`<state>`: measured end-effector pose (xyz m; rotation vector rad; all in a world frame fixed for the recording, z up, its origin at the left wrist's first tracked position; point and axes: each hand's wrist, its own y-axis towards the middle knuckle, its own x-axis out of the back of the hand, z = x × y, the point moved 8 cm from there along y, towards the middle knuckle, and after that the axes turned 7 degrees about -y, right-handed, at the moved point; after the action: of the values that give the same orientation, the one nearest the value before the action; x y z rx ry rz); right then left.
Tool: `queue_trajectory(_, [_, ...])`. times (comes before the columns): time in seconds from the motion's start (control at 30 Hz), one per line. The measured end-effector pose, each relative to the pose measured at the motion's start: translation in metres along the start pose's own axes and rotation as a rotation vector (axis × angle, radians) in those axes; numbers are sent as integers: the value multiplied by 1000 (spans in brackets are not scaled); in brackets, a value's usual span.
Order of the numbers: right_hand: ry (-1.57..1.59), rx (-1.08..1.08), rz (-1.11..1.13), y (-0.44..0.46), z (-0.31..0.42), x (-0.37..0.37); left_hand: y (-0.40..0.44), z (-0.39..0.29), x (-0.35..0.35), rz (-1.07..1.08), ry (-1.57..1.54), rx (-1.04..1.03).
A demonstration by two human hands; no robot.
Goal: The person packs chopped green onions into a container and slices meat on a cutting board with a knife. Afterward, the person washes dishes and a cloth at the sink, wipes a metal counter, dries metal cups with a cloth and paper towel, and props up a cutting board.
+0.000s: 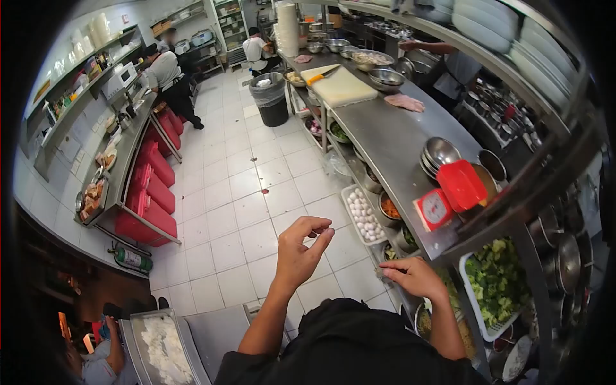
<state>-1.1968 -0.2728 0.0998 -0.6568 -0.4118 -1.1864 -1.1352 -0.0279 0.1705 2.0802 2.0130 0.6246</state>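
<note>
My left hand (pixel 301 250) is raised over the tiled floor at the centre of the view, fingers curled, with a gap between the thumb and forefinger and nothing between them. Lower and to the right, my right hand (pixel 414 276) is held in front of the steel counter's lower shelves. Its thumb and forefinger point left; whether it holds anything small is unclear. Just above it is a white basket of eggs (pixel 364 215). A red kitchen scale (pixel 436 209) with a red tray (pixel 461 185) stands on the counter's near end.
Steel bowls (pixel 441 153), a cutting board (pixel 340 86) with an orange-handled knife, and raw meat (pixel 404 102) lie on the counter (pixel 385 138). Broccoli (pixel 497 279) fills a basket at right. Red bins (pixel 151 215), a trash bin (pixel 269 102) and several people stand around the room.
</note>
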Motion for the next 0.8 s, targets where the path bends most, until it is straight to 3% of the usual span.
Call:
queue_trajectory(0.13, [-16, 31, 99, 68, -16, -25, 51, 36, 37, -43, 48, 3])
queue_trajectory(0.2, [58, -34, 204, 99, -14, -28, 86, 96, 48, -24, 106, 118])
queue_trajectory(0.37, [107, -16, 236, 201, -25, -16, 115, 370, 106, 135, 554, 365])
queue_trajectory(0.43, [189, -24, 221, 244, -29, -4, 62, 487, 162, 205, 729, 601])
queue_trajectory(0.5, [286, -46, 239, 302, -43, 9, -16, 548, 228, 174, 868, 881])
queue_trajectory(0.53, [218, -30, 237, 330, -37, 21, -52, 540, 253, 102, 836, 1109])
queue_trajectory(0.57, [201, -1, 248, 355, -29, 25, -113, 566, 289, -180, 718, 1182])
queue_trajectory(0.6, [181, 24, 261, 382, -19, 31, -143, 549, 292, -199, 519, 1227])
queue_trajectory(0.63, [151, 57, 261, 414, -7, 42, -188, 552, 304, -212, 517, 1304])
queue_trajectory(0.67, [103, 115, 289, 443, 4, 46, -218, 521, 297, -401, 361, 1533])
queue_trajectory(0.7, [87, 123, 305, 464, 22, 52, -250, 507, 294, -453, 317, 1639])
queue_trajectory(0.77, [49, 162, 322, 508, 66, 62, -248, 484, 260, 141, 1137, 1250])
queue_trajectory(0.8, [30, 212, 346, 533, 78, 60, -257, 485, 249, 92, 924, 1276])
